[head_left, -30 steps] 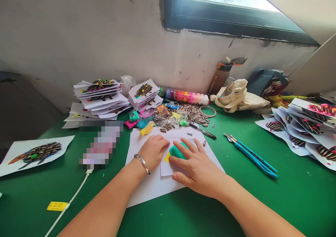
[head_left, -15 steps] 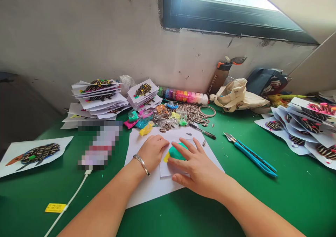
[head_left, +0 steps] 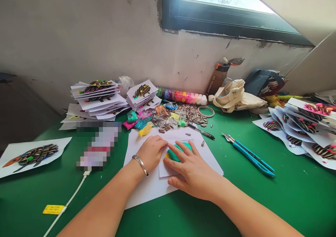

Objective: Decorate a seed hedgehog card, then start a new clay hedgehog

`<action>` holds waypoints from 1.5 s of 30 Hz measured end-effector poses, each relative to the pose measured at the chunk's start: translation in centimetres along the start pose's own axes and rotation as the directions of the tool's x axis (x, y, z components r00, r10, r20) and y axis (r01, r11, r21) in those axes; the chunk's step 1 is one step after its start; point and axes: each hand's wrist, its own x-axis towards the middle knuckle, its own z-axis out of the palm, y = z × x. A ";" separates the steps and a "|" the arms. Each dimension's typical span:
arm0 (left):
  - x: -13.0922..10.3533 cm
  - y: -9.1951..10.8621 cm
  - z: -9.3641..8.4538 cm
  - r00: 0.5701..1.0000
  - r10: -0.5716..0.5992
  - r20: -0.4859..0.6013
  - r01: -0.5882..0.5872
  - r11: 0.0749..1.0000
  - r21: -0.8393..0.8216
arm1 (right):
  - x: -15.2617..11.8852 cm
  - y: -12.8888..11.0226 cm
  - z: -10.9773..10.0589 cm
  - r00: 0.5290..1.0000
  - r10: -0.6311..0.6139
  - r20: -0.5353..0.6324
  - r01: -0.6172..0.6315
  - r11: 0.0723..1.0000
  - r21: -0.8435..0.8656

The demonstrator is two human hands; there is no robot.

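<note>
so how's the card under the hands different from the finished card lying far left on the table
The card under the hands carries only a smooth green clay lump with a yellow bit; the finished card has a body covered in striped seeds. The first lies on a larger white sheet; the other lies on the green table. Both are white.
</note>
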 end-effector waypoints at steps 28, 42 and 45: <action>0.3 -0.2 -0.3 0.998 -0.050 0.030 0.052 0.996 -0.068 | 3.0 3.9 -1.4 0.984 0.016 -0.177 0.011 0.989 0.149; 0.2 0.1 -0.3 0.999 -0.038 0.022 0.039 0.997 -0.063 | 3.1 1.6 0.8 0.973 -0.226 -0.049 0.220 0.970 -0.099; 0.2 0.0 -0.3 0.999 -0.035 0.017 0.036 0.998 -0.056 | 3.2 1.9 1.0 0.971 -0.236 -0.035 0.231 0.967 -0.112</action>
